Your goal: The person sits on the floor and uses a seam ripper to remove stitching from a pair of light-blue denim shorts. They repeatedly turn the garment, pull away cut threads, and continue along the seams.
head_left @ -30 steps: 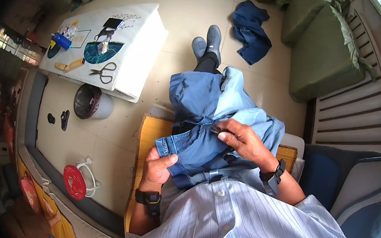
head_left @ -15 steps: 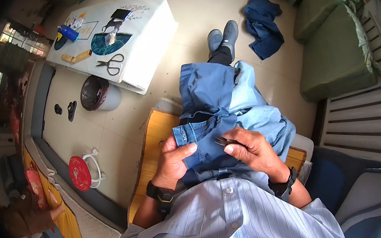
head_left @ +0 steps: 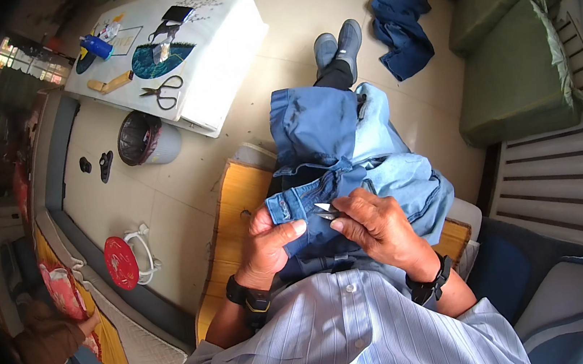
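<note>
Blue denim trousers [head_left: 314,128] lie across my lap, partly turned to a paler side [head_left: 396,176]. My left hand [head_left: 268,243] grips their waistband, thumb on top, near a buttonhole end [head_left: 282,208]. In my right hand [head_left: 380,225] is a small pair of thread snips [head_left: 326,211]. Their two blade tips stand apart and point left toward the waistband, a short gap from it. The handles are mostly hidden inside my fingers.
To the far left stands a white table [head_left: 232,51] bearing large black scissors [head_left: 164,93] and a blue bottle [head_left: 96,47]. A waste bin [head_left: 163,145] and red stool [head_left: 121,262] are on the left. More denim [head_left: 400,30] lies on the floor, beside green-covered stacks [head_left: 511,75].
My right hand has turned slightly and moved left, so the snips' blades are nearer the waistband and show more brightly. My left hand keeps its hold. The whole view has shifted a little.
</note>
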`<state>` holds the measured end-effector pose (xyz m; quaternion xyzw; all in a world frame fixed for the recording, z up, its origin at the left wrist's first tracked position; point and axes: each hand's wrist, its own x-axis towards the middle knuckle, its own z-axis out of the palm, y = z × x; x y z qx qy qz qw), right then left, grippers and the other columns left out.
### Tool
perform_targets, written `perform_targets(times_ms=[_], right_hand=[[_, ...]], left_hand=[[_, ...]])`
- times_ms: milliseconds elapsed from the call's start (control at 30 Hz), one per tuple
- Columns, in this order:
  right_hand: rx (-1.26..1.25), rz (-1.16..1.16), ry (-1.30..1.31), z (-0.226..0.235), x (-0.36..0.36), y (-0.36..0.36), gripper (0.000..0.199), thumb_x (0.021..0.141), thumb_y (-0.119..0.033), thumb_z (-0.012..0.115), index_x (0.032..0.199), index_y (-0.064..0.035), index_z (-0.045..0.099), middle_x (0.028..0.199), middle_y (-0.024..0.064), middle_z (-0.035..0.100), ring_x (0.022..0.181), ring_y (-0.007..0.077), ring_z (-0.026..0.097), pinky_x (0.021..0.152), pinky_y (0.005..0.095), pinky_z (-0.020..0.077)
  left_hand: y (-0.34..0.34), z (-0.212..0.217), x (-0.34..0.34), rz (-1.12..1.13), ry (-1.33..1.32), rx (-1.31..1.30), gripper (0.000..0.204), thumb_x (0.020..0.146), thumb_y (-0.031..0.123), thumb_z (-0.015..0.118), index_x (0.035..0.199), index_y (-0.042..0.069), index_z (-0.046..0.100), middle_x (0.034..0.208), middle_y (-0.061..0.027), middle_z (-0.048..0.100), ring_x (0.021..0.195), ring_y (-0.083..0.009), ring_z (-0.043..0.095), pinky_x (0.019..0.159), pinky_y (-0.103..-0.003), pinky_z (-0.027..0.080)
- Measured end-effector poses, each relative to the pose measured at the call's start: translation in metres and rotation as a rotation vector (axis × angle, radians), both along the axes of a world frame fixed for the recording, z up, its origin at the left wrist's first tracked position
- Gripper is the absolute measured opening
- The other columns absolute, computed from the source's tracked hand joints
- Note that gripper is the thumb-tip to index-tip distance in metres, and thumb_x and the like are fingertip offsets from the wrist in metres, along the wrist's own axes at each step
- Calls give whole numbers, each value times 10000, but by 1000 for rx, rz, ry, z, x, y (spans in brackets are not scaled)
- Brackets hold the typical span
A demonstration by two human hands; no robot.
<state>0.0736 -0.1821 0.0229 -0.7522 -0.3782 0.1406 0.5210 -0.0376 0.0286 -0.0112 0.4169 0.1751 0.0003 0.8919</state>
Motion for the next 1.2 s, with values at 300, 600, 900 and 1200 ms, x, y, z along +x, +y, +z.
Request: perform_targets(times_ms=[300,600,900,1200], right_hand=[[-54,-43,-150,0,-5,3,240,920,-130,783,1094,-3,677,828,138,610,645,359,637,549,448,494],[-32,-59,-142,-4,-12,5,221,927,-122,771,1087,-4,676,843,142,625,664,362,646,552,454,496],[67,-84,60,-17,-15,7,149,972,-89,741,1076,7,695,875,129,657,727,290,661,646,374,516],[184,-143,557,-9,-15,-2,179,998,-112,742,1109,18,690,905,87,657,796,180,620,728,315,497]], left_hand=[[-3,-4,1,42,-13,-28,464,856,-27,673,1319,-45,645,1219,-133,732,1106,-244,718,1028,-410,563],[-2,-6,-1,63,29,-59,438,835,-30,657,1272,-25,666,1204,-124,736,1084,-236,721,1018,-402,566],[-4,0,2,59,22,-80,453,828,-27,665,1281,-27,665,1185,-111,734,1063,-218,712,997,-380,562],[-5,-2,1,94,66,-74,427,826,-20,670,1253,-5,682,1102,-51,725,986,-161,696,945,-324,555]])
